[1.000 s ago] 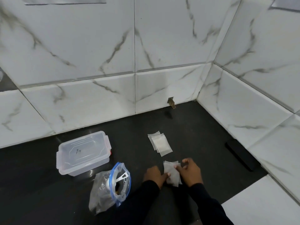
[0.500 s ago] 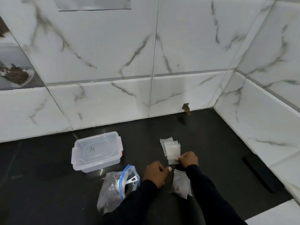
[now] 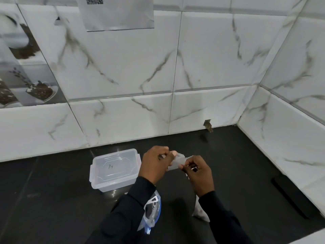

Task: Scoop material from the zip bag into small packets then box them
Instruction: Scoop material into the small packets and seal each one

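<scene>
Held off the table with fingers (image 3: 162, 150) of left hand (image 3: 154, 164) and right hand (image 3: 197, 173) pinching small packet (image 3: 177, 161) edges; rub mouth fully apart before scooping from zip bag (image 3: 153, 213).

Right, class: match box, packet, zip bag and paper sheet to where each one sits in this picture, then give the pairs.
Things:
1. box
2. packet
3. zip bag
4. sheet

Places:
a. stuck on the wall
b. pinched between the left hand and right hand
c. on the counter, lid on
d. partly under the left sleeve

Pairs: 1c, 2b, 3d, 4a
</scene>
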A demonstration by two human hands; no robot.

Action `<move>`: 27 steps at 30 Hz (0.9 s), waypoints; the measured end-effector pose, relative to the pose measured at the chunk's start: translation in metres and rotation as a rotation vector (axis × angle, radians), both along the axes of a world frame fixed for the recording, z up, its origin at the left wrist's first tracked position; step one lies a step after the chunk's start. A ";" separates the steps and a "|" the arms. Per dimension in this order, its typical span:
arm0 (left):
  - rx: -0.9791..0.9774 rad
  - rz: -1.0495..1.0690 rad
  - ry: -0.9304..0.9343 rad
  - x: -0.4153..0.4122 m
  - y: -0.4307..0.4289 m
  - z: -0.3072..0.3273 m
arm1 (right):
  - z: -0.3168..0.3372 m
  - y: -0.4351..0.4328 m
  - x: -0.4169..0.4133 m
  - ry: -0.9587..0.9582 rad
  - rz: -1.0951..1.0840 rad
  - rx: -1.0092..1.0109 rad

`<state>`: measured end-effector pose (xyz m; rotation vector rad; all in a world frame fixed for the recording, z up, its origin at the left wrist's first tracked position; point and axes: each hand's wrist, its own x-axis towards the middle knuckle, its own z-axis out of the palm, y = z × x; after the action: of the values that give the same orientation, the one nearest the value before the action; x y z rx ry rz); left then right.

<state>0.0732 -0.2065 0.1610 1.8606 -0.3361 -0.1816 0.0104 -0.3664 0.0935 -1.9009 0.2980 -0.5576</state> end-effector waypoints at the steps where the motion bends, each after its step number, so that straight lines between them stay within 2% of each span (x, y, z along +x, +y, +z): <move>1: 0.061 0.011 -0.019 0.000 0.005 -0.001 | 0.002 0.006 0.001 0.012 0.014 -0.002; 4: 0.170 0.076 -0.088 0.003 0.022 -0.008 | 0.011 0.020 0.001 0.055 0.074 -0.093; 8: 0.370 0.081 -0.241 0.003 0.040 -0.009 | 0.035 0.040 -0.001 -0.064 0.179 -0.236; 12: 0.431 0.024 -0.326 -0.002 0.054 -0.004 | 0.047 0.068 0.012 0.034 0.146 -0.762; 14: 0.439 0.037 -0.319 -0.002 0.067 -0.005 | 0.053 0.081 0.015 -0.033 0.119 -0.741; 16: 0.439 0.076 -0.304 -0.001 0.086 -0.005 | 0.056 0.086 0.012 -0.127 0.156 -0.497; 18: 0.393 0.119 -0.198 -0.001 0.119 -0.008 | 0.048 0.086 0.009 -0.110 0.193 -0.294; 19: 0.378 0.124 -0.130 -0.003 0.138 -0.012 | 0.040 0.083 0.006 -0.027 0.216 -0.287; 23: 0.374 0.044 0.188 -0.028 0.205 -0.057 | -0.013 0.083 -0.009 0.604 0.486 -0.724; 25: 0.298 0.038 0.402 -0.049 0.214 -0.092 | -0.035 0.092 -0.014 0.724 0.539 -0.841; 27: 0.282 0.021 0.530 -0.066 0.212 -0.123 | -0.051 0.102 -0.010 0.735 0.510 -0.919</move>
<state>0.0071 0.0058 0.0376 2.0052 0.0819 -0.7211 0.0003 -0.2642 0.0426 -2.8984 -0.0162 0.4744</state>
